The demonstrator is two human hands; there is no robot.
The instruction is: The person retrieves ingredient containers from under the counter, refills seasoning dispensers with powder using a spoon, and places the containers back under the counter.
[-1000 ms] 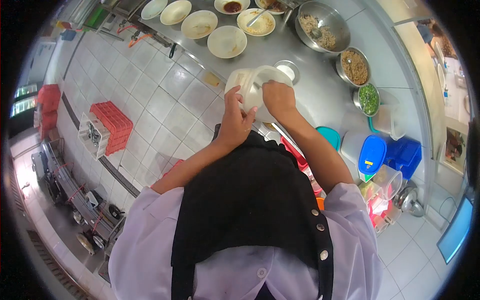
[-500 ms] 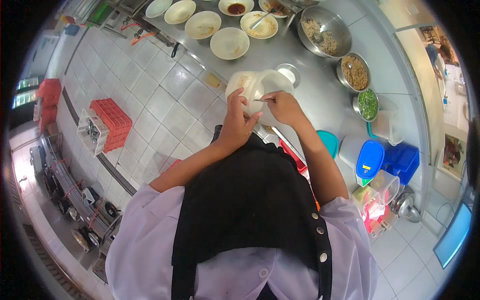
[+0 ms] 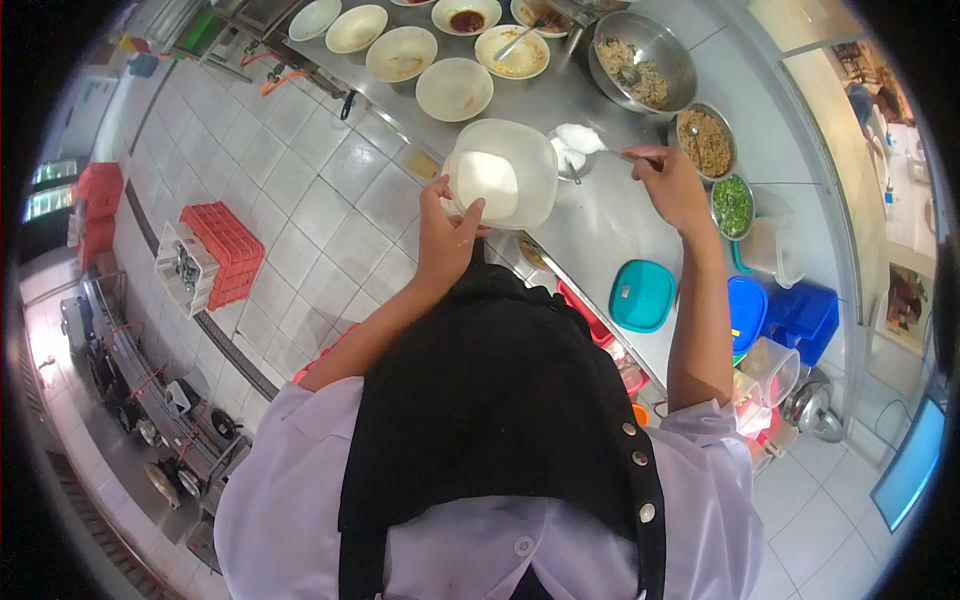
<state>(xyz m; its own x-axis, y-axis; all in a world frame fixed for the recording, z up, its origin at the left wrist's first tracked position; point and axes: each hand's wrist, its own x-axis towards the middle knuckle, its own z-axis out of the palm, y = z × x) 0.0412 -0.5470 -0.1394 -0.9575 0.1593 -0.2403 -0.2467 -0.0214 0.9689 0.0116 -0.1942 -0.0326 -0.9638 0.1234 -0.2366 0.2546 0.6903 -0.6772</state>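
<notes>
My left hand (image 3: 447,225) grips the near left side of a translucent plastic container (image 3: 535,190), tilted so its inside shows, with white powder (image 3: 488,188) at the bottom. My right hand (image 3: 672,185) is closed round the handle of a spoon (image 3: 615,153). Heaped white powder (image 3: 580,138) sits on the spoon's bowl, above a small metal bowl (image 3: 572,172) that also has white in it. Whether the spoon touches that bowl I cannot tell.
Several cream bowls (image 3: 455,90), some with sauce, stand at the back of the steel counter (image 3: 600,215). Along the right are metal bowls of shredded food (image 3: 640,75), brown mince (image 3: 706,140) and chopped greens (image 3: 734,207). A teal lid (image 3: 642,296) lies nearer.
My right hand has left the container and moved right, bringing a heaped spoonful of white powder over the small metal bowl. The container now tilts, its inside facing up.
</notes>
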